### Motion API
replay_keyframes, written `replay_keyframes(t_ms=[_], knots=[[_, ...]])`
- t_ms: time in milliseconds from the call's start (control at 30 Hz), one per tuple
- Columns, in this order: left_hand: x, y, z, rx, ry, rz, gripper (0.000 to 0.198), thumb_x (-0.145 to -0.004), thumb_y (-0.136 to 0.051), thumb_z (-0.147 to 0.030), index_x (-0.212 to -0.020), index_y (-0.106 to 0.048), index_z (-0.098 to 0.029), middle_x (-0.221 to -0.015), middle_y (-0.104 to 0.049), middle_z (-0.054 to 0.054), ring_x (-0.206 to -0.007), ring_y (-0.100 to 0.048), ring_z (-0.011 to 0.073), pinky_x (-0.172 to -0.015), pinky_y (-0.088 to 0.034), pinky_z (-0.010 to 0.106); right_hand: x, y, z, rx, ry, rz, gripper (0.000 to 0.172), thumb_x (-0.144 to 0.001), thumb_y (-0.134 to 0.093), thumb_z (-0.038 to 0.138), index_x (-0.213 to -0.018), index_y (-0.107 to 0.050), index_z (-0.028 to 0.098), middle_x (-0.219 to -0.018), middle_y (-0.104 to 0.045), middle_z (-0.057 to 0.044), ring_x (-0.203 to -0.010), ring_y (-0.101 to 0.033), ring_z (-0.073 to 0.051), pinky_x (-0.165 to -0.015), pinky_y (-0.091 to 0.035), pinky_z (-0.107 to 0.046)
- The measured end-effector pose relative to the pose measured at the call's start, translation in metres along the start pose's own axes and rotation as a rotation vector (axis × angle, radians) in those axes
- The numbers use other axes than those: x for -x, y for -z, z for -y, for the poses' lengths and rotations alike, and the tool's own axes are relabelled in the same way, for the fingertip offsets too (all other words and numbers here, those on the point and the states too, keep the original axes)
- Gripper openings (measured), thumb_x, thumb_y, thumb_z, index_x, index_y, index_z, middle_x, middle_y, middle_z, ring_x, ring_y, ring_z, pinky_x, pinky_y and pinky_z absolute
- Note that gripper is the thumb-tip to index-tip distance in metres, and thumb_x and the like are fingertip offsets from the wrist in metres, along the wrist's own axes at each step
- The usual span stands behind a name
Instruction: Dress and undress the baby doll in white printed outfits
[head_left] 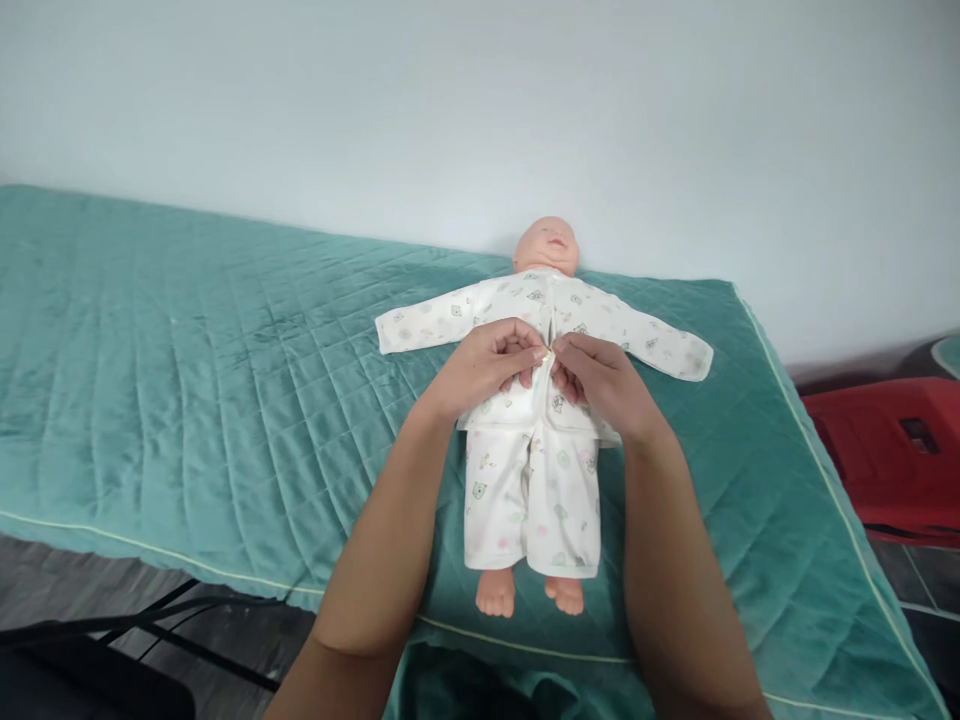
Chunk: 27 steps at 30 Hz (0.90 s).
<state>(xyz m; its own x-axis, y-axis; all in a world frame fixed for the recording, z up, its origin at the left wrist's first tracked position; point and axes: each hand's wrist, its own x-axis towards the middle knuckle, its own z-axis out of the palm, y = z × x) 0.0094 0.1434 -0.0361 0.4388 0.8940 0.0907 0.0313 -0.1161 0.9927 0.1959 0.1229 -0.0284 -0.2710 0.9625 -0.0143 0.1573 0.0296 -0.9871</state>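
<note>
A baby doll (546, 246) lies on its back, its head toward the wall and its bare feet toward me. It wears a white printed baby jacket (504, 298) with both sleeves spread out, and matching trousers (496, 500). My left hand (495, 362) pinches one front edge of the jacket at the middle of the chest. From the other side, my right hand (596, 372) pinches the opposite edge, fingertips nearly touching the left ones. A small gap shows in the jacket front just above my fingers. Whatever fastener lies between the fingertips is too small to make out.
A green quilted cover (225, 400) spreads under the doll, with a pale wall (375, 120) behind it. Off the right edge sits a red plastic object (885, 460). Black metal bars (150, 615) and a dark seat-like shape stand at the lower left.
</note>
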Motion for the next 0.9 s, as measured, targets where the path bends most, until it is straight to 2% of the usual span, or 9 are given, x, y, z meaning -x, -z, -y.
replay_keyframes(t_ms=[167,300,533,733,900], knots=[[-0.0011,-0.0006,0.0008,0.032,0.019,-0.026,0.024,-0.086,-0.071,-0.039,-0.088,-0.065,-0.016,-0.063,-0.060,-0.001,-0.054,-0.052,0.0079,-0.048,-0.039,0.019,-0.0007,0.0005,-0.0005,0.000,0.014,0.002,0.037,-0.098,-0.055,0.042,-0.070,-0.058,0.018,-0.065,-0.060,0.001,-0.050,-0.050,-0.007,-0.049,-0.037,-0.021],[-0.0010,-0.0003,0.0016,0.022,0.023,-0.034,0.022,-0.086,-0.071,-0.037,-0.088,-0.067,-0.015,-0.063,-0.061,-0.001,-0.055,-0.053,0.0077,-0.049,-0.041,0.019,-0.0018,0.0018,-0.0038,-0.073,0.023,-0.013,0.032,-0.098,-0.055,0.046,-0.081,-0.058,0.020,-0.071,-0.068,-0.001,-0.050,-0.057,-0.009,-0.047,-0.039,-0.021],[0.0004,-0.0008,-0.0001,-0.020,0.066,-0.042,0.023,-0.085,-0.070,-0.038,-0.088,-0.072,-0.015,-0.066,-0.063,0.001,-0.057,-0.055,0.0085,-0.052,-0.044,0.020,-0.0018,0.0011,-0.0038,-0.126,0.014,-0.030,0.034,-0.095,-0.058,0.053,-0.084,-0.056,0.021,-0.074,-0.073,-0.002,-0.052,-0.063,-0.011,-0.046,-0.040,-0.021],[0.0028,-0.0021,-0.0045,-0.054,0.093,-0.030,0.020,-0.081,-0.070,-0.031,-0.093,-0.072,-0.015,-0.072,-0.064,0.001,-0.065,-0.059,0.0096,-0.056,-0.048,0.019,-0.0016,-0.0002,-0.0026,-0.133,0.002,-0.041,0.038,-0.092,-0.060,0.058,-0.083,-0.056,0.021,-0.074,-0.074,-0.003,-0.053,-0.065,-0.012,-0.045,-0.040,-0.021],[0.0034,-0.0036,-0.0067,-0.070,0.053,-0.049,0.015,-0.080,-0.063,-0.022,-0.090,-0.072,-0.016,-0.090,-0.067,0.003,-0.068,-0.059,0.0086,-0.056,-0.049,0.019,-0.0026,0.0001,-0.0036,-0.134,0.003,-0.029,0.036,-0.093,-0.059,0.055,-0.083,-0.055,0.021,-0.076,-0.074,-0.003,-0.053,-0.065,-0.012,-0.046,-0.040,-0.021]])
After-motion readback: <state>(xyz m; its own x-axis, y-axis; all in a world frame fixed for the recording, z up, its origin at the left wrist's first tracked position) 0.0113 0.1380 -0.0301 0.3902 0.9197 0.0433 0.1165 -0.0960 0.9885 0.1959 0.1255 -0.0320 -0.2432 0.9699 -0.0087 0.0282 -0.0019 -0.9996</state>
